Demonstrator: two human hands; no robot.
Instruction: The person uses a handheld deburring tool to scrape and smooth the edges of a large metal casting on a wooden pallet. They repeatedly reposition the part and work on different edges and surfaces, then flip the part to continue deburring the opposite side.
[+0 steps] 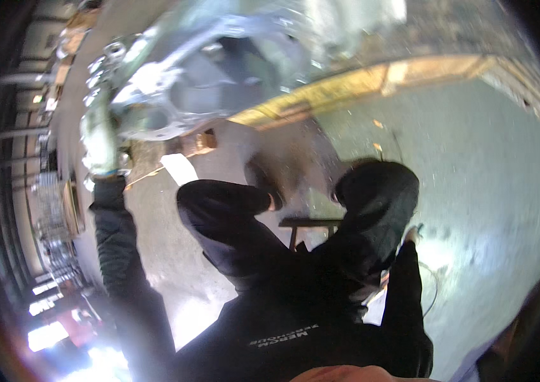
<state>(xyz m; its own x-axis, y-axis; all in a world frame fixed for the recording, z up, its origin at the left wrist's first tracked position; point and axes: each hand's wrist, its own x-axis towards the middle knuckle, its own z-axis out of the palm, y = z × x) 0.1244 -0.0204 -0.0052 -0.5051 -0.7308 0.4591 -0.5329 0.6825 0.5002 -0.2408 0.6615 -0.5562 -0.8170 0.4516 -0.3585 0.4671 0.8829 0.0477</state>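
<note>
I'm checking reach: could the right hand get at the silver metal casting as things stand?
Probably not without shifting: the right hand is back beside the right thigh, with the bent right knee between it and the metal casting.

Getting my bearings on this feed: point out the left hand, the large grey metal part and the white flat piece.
Left hand [98, 132], head view: middle of the hand.
Large grey metal part [201, 95], head view: its grey face.
White flat piece [179, 169], head view: middle of its surface.

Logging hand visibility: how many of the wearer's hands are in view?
2: the left hand, gloved, by the left end of the metal casting; the right hand beside the right leg, only partly showing.
</note>
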